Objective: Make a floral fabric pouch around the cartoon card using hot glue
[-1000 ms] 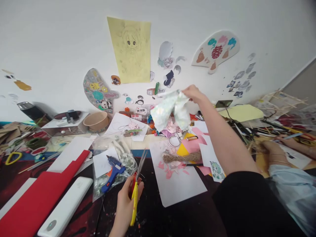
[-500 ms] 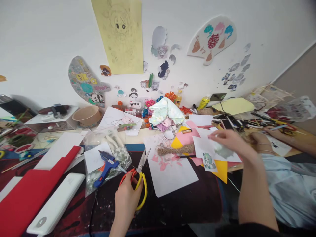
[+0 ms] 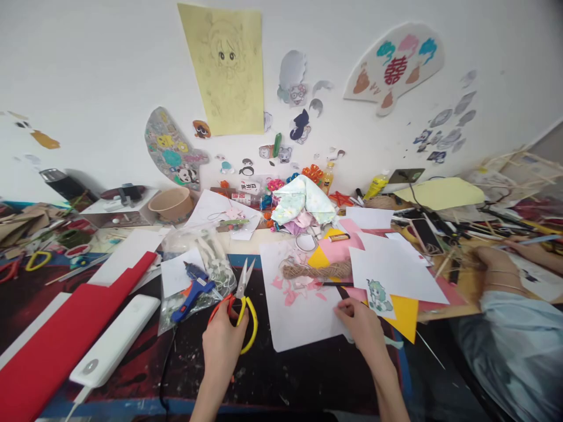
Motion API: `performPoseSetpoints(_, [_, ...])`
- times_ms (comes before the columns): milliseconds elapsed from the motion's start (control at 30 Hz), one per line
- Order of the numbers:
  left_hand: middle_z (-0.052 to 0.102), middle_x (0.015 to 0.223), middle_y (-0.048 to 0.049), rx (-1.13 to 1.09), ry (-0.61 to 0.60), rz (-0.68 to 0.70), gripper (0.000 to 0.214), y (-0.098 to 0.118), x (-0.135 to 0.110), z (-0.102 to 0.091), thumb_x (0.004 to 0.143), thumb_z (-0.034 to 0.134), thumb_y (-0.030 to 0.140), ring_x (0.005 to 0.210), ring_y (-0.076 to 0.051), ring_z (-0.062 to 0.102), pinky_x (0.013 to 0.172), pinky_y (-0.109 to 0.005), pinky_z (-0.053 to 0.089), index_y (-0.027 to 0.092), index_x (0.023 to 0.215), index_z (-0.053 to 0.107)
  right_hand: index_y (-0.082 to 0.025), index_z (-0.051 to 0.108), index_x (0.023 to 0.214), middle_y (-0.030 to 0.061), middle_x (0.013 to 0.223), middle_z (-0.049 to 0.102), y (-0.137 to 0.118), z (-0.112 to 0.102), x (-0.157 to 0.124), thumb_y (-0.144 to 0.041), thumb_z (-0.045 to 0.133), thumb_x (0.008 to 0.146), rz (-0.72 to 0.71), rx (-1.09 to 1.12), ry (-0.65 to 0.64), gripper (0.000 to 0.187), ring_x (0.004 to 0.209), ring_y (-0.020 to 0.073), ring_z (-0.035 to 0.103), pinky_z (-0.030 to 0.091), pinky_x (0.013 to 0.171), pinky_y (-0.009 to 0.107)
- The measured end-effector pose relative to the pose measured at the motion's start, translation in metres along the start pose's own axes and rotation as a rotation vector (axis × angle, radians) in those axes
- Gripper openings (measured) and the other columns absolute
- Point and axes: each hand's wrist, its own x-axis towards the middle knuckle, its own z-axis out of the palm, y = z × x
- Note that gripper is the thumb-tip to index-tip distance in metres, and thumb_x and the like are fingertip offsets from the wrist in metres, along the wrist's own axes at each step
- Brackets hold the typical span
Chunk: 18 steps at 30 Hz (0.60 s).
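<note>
My left hand (image 3: 224, 337) is closed around the handles of a pair of scissors (image 3: 243, 287), one handle red and the other yellow. The blades point away from me and stand slightly apart. Over the near right corner of a white sheet (image 3: 303, 331), my right hand (image 3: 360, 328) is closed in a pinch. A pale greenish thin piece (image 3: 393, 342) shows on both sides of this hand, mostly hidden beneath it. Farther off, a bundle of brown twine (image 3: 316, 270) and pink paper scraps (image 3: 290, 296) lie on the white sheet. A paper drawing of a green-haired figure (image 3: 379, 296) lies beyond my right hand.
A blue glue gun (image 3: 192, 293) lies on a clear plastic bag left of the scissors. Farther left are a white power bank (image 3: 116, 340) and a red sheet (image 3: 74, 334). Patterned cloth (image 3: 303, 199) is heaped at the back. Another person's arm (image 3: 501, 269) rests at the right.
My right hand has come down and left from above the papers at the right, bringing the pale piece along. My left hand still holds the scissors. The view has shifted slightly left.
</note>
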Motion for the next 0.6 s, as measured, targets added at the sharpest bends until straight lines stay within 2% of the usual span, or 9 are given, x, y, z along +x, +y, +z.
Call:
performPoseSetpoints(100, [0.073,0.094,-0.005,0.022,0.009,0.007,0.032,-0.004,0.0,0.001,0.093,0.055,0.038,0.084,-0.027,0.07,0.065,-0.03,0.036,0.019,0.118,0.061,-0.024,0.068,0.096,0.0024,0.088,0.075,-0.008,0.004,-0.004,-0.038,0.054,0.088,0.032,-0.007,0.0,0.022,0.09,0.0253,0.071,0.046,0.074,0.032])
performPoseSetpoints(267, [0.073,0.093,-0.0049,0.055,0.042,0.029,0.032,-0.006,-0.001,0.006,0.094,0.056,0.036,0.082,-0.026,0.07,0.065,-0.031,0.037,0.018,0.119,0.059,-0.022,0.058,0.12,0.0086,0.103,0.074,-0.013,0.002,-0.009,-0.046,0.046,0.092,0.163,-0.046,0.074,0.039,0.096,0.0339,0.07,0.047,0.076,0.041])
performPoseSetpoints(467, [0.072,0.093,-0.0046,0.059,0.064,0.061,0.03,-0.005,-0.007,0.012,0.092,0.057,0.032,0.081,-0.025,0.07,0.066,-0.031,0.042,0.017,0.118,0.059,-0.022,0.058,0.117,0.0141,0.114,0.071,-0.019,0.006,-0.008,-0.05,0.044,0.092,0.203,-0.076,0.087,0.04,0.101,0.038,0.07,0.05,0.08,0.046])
performPoseSetpoints(600, [0.071,0.097,-0.0073,0.055,0.077,0.106,0.032,-0.007,-0.009,0.016,0.091,0.058,0.027,0.089,-0.026,0.071,0.072,-0.033,0.049,0.015,0.12,0.06,-0.02,0.059,0.119,0.0159,0.109,0.073,-0.018,0.008,-0.007,-0.051,0.043,0.091,0.208,-0.072,0.085,0.045,0.102,0.0402,0.069,0.05,0.08,0.048])
